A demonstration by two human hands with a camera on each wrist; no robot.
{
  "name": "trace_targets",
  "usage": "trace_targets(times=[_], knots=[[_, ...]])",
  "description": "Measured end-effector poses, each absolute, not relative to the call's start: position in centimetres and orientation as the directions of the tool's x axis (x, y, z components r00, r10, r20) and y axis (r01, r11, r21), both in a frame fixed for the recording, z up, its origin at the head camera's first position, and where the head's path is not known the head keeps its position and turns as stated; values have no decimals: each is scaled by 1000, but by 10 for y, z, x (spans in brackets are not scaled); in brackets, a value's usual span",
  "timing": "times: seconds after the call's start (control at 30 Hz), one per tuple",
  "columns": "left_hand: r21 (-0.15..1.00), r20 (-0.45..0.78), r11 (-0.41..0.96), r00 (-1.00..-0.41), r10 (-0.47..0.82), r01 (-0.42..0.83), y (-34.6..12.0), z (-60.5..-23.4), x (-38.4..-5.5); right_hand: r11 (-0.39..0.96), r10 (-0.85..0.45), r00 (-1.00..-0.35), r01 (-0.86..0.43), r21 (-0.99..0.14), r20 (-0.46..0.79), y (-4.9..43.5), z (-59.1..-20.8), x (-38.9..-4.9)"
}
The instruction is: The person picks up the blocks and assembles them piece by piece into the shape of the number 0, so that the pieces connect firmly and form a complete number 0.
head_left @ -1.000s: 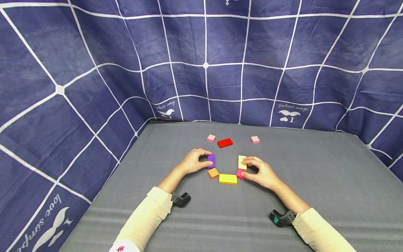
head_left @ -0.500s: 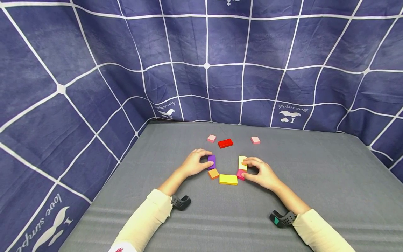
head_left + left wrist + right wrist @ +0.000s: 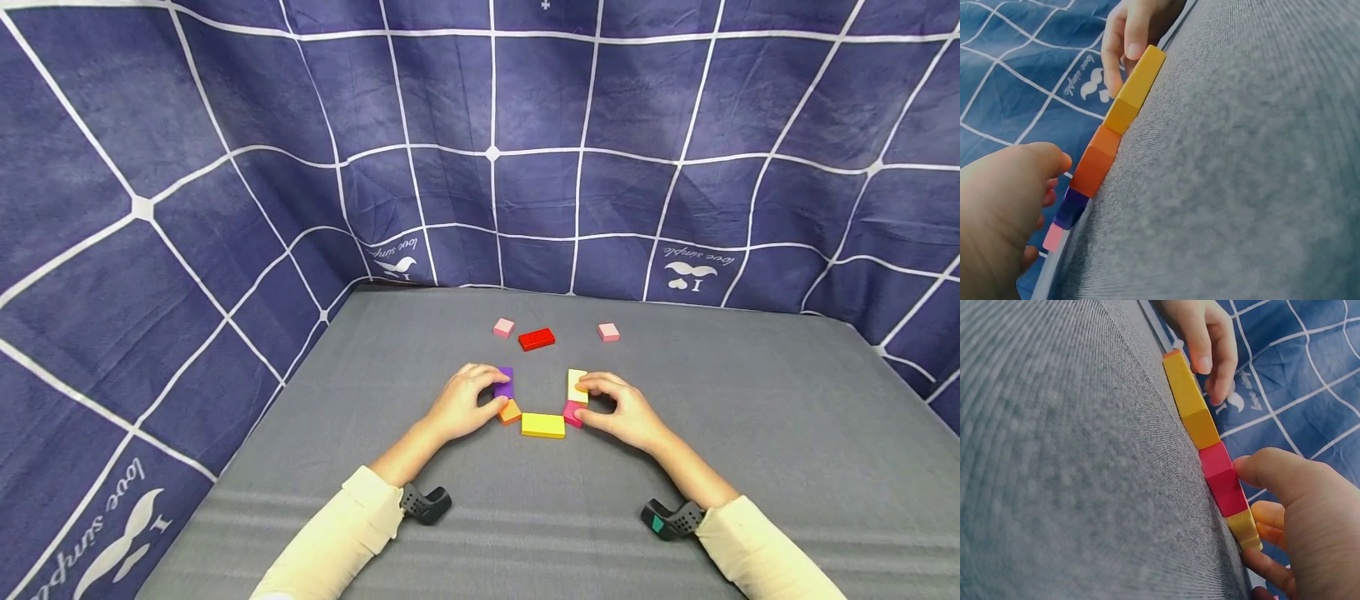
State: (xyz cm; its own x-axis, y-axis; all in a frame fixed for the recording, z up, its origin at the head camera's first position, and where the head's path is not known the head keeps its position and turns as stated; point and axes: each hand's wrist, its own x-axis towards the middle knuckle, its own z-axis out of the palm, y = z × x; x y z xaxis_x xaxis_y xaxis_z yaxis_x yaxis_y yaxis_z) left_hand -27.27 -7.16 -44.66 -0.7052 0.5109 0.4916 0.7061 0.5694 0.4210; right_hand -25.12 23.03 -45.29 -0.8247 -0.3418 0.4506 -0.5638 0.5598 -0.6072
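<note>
My left hand [image 3: 462,406] is at the left of a block arrangement. Its fingers reach over a purple block [image 3: 504,389], and its thumb hovers beside an orange block [image 3: 511,413], a small gap between them in the left wrist view. Opposite, my right hand [image 3: 626,411] rests its fingers along a pale yellow block [image 3: 575,387]. Its thumb touches a magenta block [image 3: 1225,487] just in front of it. A bright yellow block [image 3: 543,425] lies flat between the orange and magenta ones. The left fingertips are partly hidden in the left wrist view.
Behind the arrangement lie a red block [image 3: 536,339] and two small pink blocks, one at the left [image 3: 503,327] and another at the right [image 3: 608,332]. A grey cloth surface [image 3: 517,517] carries everything. Blue gridded curtain [image 3: 427,100] borders its back and left.
My left thumb has shifted from the purple block's near end toward the orange block, and the left hand has come slightly nearer. The right hand stays in place.
</note>
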Motion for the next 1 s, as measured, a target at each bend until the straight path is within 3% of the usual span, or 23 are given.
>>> trace_targets(times=[0.7,1.0], knots=[[573,420,500,-756,501,649,-75,-453,-274,539,-324,-813,-579,-611,484,230,-451,-253],[591,412,489,-761,501,641,-74,-451,-275,640,-145,-908,-390,-662,394,244,-432,-273]])
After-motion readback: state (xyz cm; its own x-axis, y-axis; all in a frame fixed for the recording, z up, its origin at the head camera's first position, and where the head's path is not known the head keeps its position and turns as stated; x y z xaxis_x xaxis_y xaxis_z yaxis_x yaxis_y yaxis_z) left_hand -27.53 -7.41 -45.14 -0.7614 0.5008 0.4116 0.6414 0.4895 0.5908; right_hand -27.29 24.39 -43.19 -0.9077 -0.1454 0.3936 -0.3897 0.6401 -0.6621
